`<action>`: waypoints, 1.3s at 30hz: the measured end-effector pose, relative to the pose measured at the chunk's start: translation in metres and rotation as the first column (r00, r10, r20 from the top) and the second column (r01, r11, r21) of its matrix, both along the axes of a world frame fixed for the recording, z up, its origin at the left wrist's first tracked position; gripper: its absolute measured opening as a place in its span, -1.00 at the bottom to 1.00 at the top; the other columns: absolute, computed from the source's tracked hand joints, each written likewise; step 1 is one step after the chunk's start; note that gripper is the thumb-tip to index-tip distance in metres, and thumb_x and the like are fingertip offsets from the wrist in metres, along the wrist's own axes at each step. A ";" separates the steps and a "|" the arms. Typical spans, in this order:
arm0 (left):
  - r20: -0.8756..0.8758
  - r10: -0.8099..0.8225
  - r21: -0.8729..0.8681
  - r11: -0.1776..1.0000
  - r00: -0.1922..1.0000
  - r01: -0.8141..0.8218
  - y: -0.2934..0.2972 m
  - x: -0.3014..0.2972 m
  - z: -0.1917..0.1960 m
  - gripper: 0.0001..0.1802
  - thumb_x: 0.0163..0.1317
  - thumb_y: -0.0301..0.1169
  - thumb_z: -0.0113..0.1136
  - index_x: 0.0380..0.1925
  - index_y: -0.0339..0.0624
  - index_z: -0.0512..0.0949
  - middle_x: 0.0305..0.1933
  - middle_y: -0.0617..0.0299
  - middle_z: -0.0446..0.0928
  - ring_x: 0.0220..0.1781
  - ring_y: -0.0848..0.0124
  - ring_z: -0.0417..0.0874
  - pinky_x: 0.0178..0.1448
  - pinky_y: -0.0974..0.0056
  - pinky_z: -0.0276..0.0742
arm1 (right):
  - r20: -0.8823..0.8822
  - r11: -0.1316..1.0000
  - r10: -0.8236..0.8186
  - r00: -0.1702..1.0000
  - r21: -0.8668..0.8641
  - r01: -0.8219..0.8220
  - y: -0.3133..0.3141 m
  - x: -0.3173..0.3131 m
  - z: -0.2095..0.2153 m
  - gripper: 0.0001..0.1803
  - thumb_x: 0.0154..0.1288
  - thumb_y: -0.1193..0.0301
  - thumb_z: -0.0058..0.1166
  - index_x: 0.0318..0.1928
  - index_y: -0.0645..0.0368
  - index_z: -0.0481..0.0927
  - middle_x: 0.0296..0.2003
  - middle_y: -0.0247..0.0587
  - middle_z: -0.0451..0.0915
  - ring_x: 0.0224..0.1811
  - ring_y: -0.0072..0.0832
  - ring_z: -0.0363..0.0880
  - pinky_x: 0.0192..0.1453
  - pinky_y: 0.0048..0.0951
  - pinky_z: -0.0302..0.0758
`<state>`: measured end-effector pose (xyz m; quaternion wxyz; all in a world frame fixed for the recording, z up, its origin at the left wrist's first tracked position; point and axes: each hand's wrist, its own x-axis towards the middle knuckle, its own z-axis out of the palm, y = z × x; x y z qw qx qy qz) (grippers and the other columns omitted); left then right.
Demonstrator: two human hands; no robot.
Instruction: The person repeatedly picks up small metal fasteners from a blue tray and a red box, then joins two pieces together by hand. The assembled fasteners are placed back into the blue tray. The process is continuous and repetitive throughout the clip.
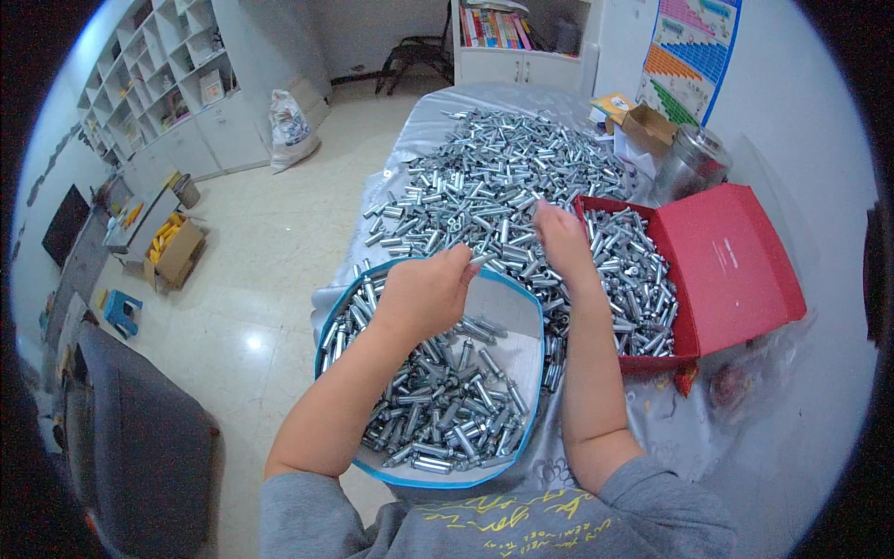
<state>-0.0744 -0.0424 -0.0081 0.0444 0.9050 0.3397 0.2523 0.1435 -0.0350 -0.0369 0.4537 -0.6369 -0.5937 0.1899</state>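
Left hand (419,296): it hung over the far rim of the tub, thumb and fingers pinched narrow on a small metal piece (480,260)
Right hand (561,244): it was raised over the loose pile, left of the red box, its fingers drawn close together; I could not tell whether a piece was between them
Blue-rimmed tub (528,345): it stood nearest the body, under the left forearm, with a heap of metal fasteners (447,401) over much of its floor and part of its pale right wall bare
Loose pile (512,172): many silvery pieces lay spread over the cloth-covered table (652,429) beyond the tub
Red box (643,364): it sat at the right with its lid (731,270) folded open, filled with similar pieces
Done: the tub's heap looked like the finished share, a fair number by my judgement
Left: the pile and box were both large, so much of the handling seemed to remain; whether the tub's pieces differed from the others was too small to tell
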 end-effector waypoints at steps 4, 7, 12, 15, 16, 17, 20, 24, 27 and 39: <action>0.034 0.003 0.004 1.000 0.999 -0.003 0.005 0.001 -0.004 -0.82 0.24 -0.26 -0.07 -0.38 -0.13 0.35 -0.49 0.06 0.49 -0.47 0.07 0.54 -0.47 0.06 0.39 | 0.375 0.891 -0.266 0.888 0.447 0.079 0.008 -0.006 -0.015 -0.61 0.23 0.15 -0.05 -0.24 0.28 0.54 -0.31 -0.04 0.57 -0.28 -0.29 0.53 -0.15 -0.31 0.42; 0.090 0.010 0.032 0.999 0.996 -0.013 0.005 -0.003 -0.008 -0.80 0.23 -0.24 -0.05 -0.36 -0.13 0.38 -0.50 0.07 0.48 -0.47 0.07 0.54 -0.46 0.06 0.39 | 0.242 0.910 0.219 0.945 0.298 -0.287 0.006 -0.039 -0.003 -0.56 0.31 0.13 -0.16 -0.29 0.30 0.54 -0.40 -0.10 0.57 -0.34 -0.43 0.53 -0.20 -0.40 0.44; 0.058 0.000 -0.008 1.000 0.998 0.001 0.002 -0.004 -0.001 -0.77 0.20 -0.21 0.00 -0.39 -0.14 0.41 -0.51 0.08 0.48 -0.47 0.07 0.53 -0.44 0.07 0.40 | -0.345 0.735 0.568 0.747 -0.195 -0.649 -0.009 -0.042 0.012 -0.49 0.36 0.07 -0.26 -0.45 0.24 0.52 -0.62 -0.36 0.45 -0.61 -0.62 0.39 -0.51 -0.58 0.34; 0.014 -0.013 -0.015 1.000 1.000 0.013 0.001 -0.002 -0.002 -0.76 0.20 -0.20 0.00 -0.44 -0.15 0.41 -0.51 0.07 0.48 -0.47 0.07 0.53 -0.44 0.07 0.40 | -0.269 0.779 0.501 0.823 -0.275 -0.564 -0.016 -0.036 0.017 -0.43 0.30 -0.02 -0.19 -0.60 0.22 0.48 -0.69 -0.39 0.42 -0.66 -0.65 0.32 -0.56 -0.58 0.29; -0.005 0.003 -0.018 1.000 1.000 -0.003 0.001 -0.002 -0.001 -0.75 0.20 -0.20 0.00 -0.45 -0.16 0.41 -0.51 0.07 0.48 -0.47 0.07 0.52 -0.44 0.07 0.39 | -0.253 0.787 0.510 0.822 -0.248 -0.564 -0.016 -0.034 0.017 -0.44 0.29 -0.02 -0.18 -0.59 0.22 0.49 -0.68 -0.38 0.43 -0.65 -0.66 0.32 -0.56 -0.59 0.28; -0.026 0.017 -0.019 1.000 1.000 -0.017 0.002 -0.002 0.000 -0.74 0.21 -0.19 -0.01 -0.46 -0.16 0.40 -0.51 0.06 0.48 -0.48 0.07 0.52 -0.44 0.07 0.39 | -0.238 0.797 0.517 0.822 -0.218 -0.564 -0.016 -0.033 0.017 -0.44 0.28 -0.02 -0.16 -0.58 0.21 0.50 -0.68 -0.38 0.43 -0.64 -0.67 0.31 -0.55 -0.59 0.28; 0.023 0.011 0.049 0.999 1.000 -0.012 0.004 -0.003 -0.003 -0.70 0.23 -0.18 -0.04 -0.52 -0.17 0.39 -0.54 0.05 0.47 -0.48 0.06 0.52 -0.45 0.07 0.38 | -0.189 0.909 0.392 0.900 -0.071 -0.411 -0.012 -0.029 0.011 -0.62 0.22 0.11 0.00 -0.41 0.21 0.60 -0.62 -0.34 0.48 -0.56 -0.66 0.35 -0.46 -0.56 0.32; -0.006 0.116 0.006 0.993 0.993 -0.116 0.012 -0.005 0.003 -0.67 0.25 -0.18 -0.07 -0.56 -0.18 0.38 -0.58 0.04 0.46 -0.48 0.04 0.51 -0.46 0.04 0.36 | 0.319 0.939 -0.147 0.936 0.341 0.031 -0.004 -0.007 0.001 -0.65 0.14 0.22 0.08 -0.17 0.22 0.57 -0.43 -0.20 0.56 -0.42 -0.52 0.48 -0.29 -0.50 0.41; 0.025 0.115 0.008 0.993 0.993 -0.115 0.011 -0.005 0.001 -0.67 0.25 -0.18 -0.07 -0.56 -0.18 0.39 -0.58 0.04 0.47 -0.49 0.04 0.52 -0.46 0.04 0.36 | 0.104 0.970 0.113 0.988 0.206 -0.133 0.001 -0.017 -0.009 -0.65 0.21 0.24 0.01 -0.11 0.24 0.53 -0.42 -0.23 0.56 -0.42 -0.54 0.48 -0.26 -0.50 0.44; 0.067 0.105 -0.127 0.987 0.992 -0.096 0.005 -0.005 0.007 -0.80 0.19 -0.27 -0.02 -0.31 -0.16 0.41 -0.57 0.05 0.48 -0.50 0.10 0.53 -0.42 0.11 0.37 | 0.344 0.910 -0.277 0.897 0.394 0.130 -0.001 -0.024 -0.010 -0.58 0.15 0.29 0.03 0.02 0.16 0.47 -0.26 0.02 0.55 -0.15 -0.14 0.50 0.03 -0.22 0.37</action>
